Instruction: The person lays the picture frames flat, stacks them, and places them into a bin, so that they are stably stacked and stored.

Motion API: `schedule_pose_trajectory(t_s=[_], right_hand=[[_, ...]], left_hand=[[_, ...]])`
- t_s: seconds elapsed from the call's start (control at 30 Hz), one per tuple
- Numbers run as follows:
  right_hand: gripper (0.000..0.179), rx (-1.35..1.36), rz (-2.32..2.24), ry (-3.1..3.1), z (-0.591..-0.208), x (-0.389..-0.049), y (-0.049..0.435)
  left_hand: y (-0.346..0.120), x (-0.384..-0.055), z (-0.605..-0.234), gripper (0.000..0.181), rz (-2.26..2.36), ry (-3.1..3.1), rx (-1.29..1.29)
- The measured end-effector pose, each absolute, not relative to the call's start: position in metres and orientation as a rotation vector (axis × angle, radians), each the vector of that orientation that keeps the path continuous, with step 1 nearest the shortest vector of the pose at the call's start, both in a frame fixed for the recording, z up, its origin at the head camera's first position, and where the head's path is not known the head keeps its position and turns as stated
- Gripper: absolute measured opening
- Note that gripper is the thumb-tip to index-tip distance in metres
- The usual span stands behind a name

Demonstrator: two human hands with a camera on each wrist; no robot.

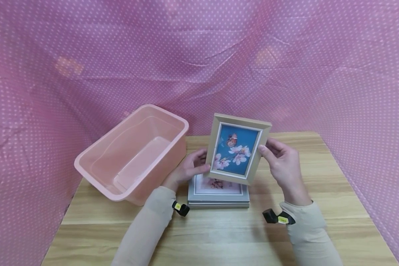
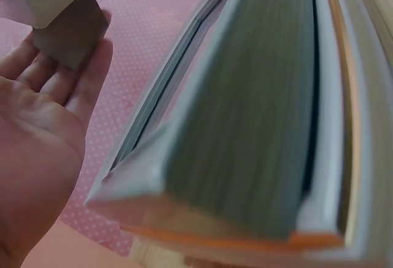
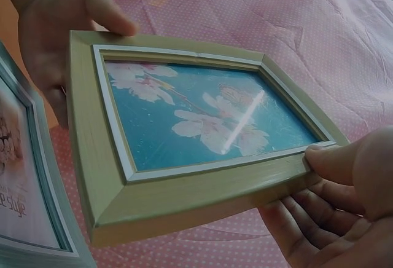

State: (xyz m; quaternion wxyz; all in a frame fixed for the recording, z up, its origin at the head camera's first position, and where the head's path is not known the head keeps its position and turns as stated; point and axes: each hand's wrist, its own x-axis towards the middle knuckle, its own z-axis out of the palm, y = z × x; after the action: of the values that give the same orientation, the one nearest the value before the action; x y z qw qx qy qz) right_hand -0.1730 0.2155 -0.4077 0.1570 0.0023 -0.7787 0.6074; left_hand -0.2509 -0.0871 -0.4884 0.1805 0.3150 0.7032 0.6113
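A tan picture frame [image 1: 236, 149] with a white inner border is held up, tilted, its front facing the head camera. Its picture shows a butterfly and pale blossoms on blue. My left hand [image 1: 189, 168] grips its lower left side, thumb at the front edge and fingers behind. At the right side, my right hand [image 1: 284, 164] pinches it between thumb [image 3: 331, 157] and fingers. Below lies a stack of picture frames [image 1: 219, 199], the top one grey with a blossom picture, partly hidden by the held frame. The stack's edges [image 2: 245, 96] loom close in the left wrist view.
A pink plastic bin [image 1: 159, 162] stands to the left on the wooden table [image 1: 326, 221], close beside my left forearm. Behind and around the table hangs a pink dotted cloth [image 1: 199, 66].
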Motion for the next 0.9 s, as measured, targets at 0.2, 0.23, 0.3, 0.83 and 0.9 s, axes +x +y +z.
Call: schedule_pose_trajectory(t_s=[0.2, 0.23, 0.3, 0.83, 0.9], right_hand=[[0.037, -0.011, 1.754, -2.209, -0.407, -0.173, 0.215], [0.037, -0.013, 1.757, -2.208, -0.407, -0.173, 0.215], [0.037, -0.019, 1.756, -2.209, -0.407, -0.172, 0.215], [0.039, -0.032, 1.736, -2.260, -0.406, -0.170, 0.218], [0.040, -0.010, 1.738, -2.264, -0.407, -0.170, 0.219]], left_hand=[[-0.096, -0.246, -0.487, 0.068, 1.650, 2.021, 0.875], [-0.097, -0.246, -0.487, 0.066, 1.632, 2.024, 0.870], [-0.100, -0.244, -0.487, 0.064, 1.609, 2.024, 0.861], [-0.106, -0.231, -0.494, 0.040, 1.635, 2.178, 0.849], [-0.107, -0.229, -0.494, 0.040, 1.655, 2.210, 0.830]])
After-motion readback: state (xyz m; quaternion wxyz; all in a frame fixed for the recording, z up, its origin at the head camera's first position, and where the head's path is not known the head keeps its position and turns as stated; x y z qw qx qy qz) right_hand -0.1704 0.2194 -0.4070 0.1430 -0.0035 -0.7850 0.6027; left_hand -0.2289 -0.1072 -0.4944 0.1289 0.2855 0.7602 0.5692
